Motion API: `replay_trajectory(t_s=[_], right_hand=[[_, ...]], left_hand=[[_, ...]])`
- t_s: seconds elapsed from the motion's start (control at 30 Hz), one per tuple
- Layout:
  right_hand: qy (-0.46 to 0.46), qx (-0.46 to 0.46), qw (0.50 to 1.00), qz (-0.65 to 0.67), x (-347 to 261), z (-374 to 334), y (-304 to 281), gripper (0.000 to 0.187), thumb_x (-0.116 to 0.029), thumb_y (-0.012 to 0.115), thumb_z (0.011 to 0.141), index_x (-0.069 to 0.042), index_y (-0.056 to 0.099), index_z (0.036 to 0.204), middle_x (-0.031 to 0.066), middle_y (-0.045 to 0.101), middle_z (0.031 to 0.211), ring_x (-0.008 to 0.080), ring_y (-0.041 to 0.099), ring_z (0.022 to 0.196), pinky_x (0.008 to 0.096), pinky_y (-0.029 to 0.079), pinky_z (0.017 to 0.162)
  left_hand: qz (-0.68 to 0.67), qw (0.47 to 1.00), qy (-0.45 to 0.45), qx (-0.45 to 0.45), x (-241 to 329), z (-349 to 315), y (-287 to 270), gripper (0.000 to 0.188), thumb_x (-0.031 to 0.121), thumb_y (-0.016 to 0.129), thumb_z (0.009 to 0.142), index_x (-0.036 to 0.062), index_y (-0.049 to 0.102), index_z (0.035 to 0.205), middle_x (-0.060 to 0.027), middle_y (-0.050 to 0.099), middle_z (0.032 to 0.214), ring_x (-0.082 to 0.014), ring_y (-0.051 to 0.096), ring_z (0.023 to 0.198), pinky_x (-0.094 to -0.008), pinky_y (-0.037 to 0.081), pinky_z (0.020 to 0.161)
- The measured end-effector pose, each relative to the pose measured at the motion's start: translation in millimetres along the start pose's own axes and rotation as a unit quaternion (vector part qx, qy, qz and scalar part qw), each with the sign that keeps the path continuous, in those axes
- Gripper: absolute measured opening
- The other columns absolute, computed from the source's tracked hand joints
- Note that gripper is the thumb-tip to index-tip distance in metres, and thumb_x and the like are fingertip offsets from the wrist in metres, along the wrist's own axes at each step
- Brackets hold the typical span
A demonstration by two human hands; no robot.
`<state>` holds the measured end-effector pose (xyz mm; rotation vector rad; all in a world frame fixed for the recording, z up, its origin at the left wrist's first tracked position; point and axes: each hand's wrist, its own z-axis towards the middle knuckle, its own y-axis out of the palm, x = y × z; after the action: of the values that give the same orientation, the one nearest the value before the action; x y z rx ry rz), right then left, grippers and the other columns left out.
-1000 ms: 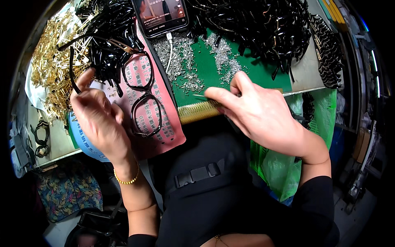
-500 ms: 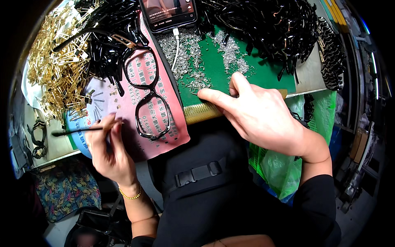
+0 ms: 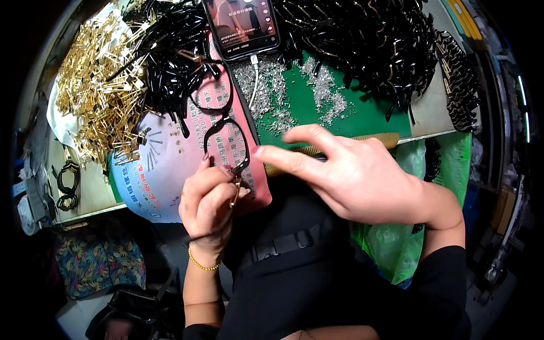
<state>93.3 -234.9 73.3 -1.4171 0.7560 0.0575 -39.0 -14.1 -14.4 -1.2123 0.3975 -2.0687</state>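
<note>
A black eyeglass frame (image 3: 226, 118), blurred, is over the pink and blue printed sheet (image 3: 170, 181), its lower corner at my left fingertips. My left hand (image 3: 207, 207) is closed on a dark glasses temple; a gold-coloured end (image 3: 236, 191) shows at the fingers and the dark tip (image 3: 199, 239) sticks out near the wrist. Just right of the frame, my right hand (image 3: 362, 175) hovers over the sheet's edge, its foremost digits stretched out and apart. Nothing shows between them. Above it, tiny silver screws (image 3: 280, 122) lie in loose piles on the green mat (image 3: 306, 122).
Gold-coloured metal pieces (image 3: 93, 90) are heaped at the left, with black glasses parts (image 3: 164, 51) beside them. A phone (image 3: 243, 28) on a white cable stands at the back. More black frames (image 3: 362, 51) pile up far right. Green bags (image 3: 391, 243) hang below the table's edge.
My left hand has moved right with the temple, up to the frame's lower corner. My right hand has drawn back from the screws toward the frame. The whole view has shifted slightly.
</note>
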Motion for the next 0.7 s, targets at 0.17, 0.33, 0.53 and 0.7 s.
replay_trajectory(t_s=[0.17,0.33,0.53,0.7], right_hand=[[-0.049,-0.053,0.997,-0.012,0,17,9,0.065,-0.006,0.065,0.079,-0.011,0.054,0.143,0.0090,0.059,0.139,0.0303,0.067,0.079,0.0383,0.059,0.059],[-0.042,-0.059,0.996,-0.044,6,20,18,0.067,-0.007,0.068,0.078,-0.018,0.057,0.143,0.0010,0.062,0.141,0.0248,0.063,0.076,0.0328,0.057,0.057],[-0.043,-0.047,0.998,-0.030,8,21,20,0.065,-0.006,0.071,0.077,-0.022,0.060,0.139,-0.0022,0.063,0.139,0.0236,0.063,0.073,0.0303,0.056,0.054],[-0.051,-0.036,0.998,-0.005,11,22,23,0.061,-0.005,0.072,0.076,-0.021,0.064,0.134,-0.0020,0.065,0.136,0.0235,0.063,0.072,0.0295,0.055,0.050]], left_hand=[[-0.064,0.997,0.017,-0.036,-14,2,-7,0.023,-0.006,0.072,0.084,0.0025,0.058,0.100,-0.0132,0.065,0.096,-0.0268,0.067,0.094,-0.0536,0.051,0.105],[-0.117,0.992,-0.025,0.031,-14,-1,0,0.031,-0.001,0.081,0.076,0.0061,0.063,0.100,-0.0092,0.068,0.091,-0.0284,0.072,0.089,-0.0516,0.056,0.096],[-0.078,0.997,-0.006,-0.011,-10,4,-5,0.024,-0.011,0.069,0.085,-0.0007,0.057,0.103,-0.0150,0.066,0.093,-0.0290,0.070,0.092,-0.0528,0.054,0.101],[-0.035,0.999,-0.001,-0.034,-6,9,-7,0.023,-0.009,0.070,0.084,0.0006,0.059,0.101,-0.0125,0.066,0.090,-0.0284,0.070,0.091,-0.0522,0.055,0.100]])
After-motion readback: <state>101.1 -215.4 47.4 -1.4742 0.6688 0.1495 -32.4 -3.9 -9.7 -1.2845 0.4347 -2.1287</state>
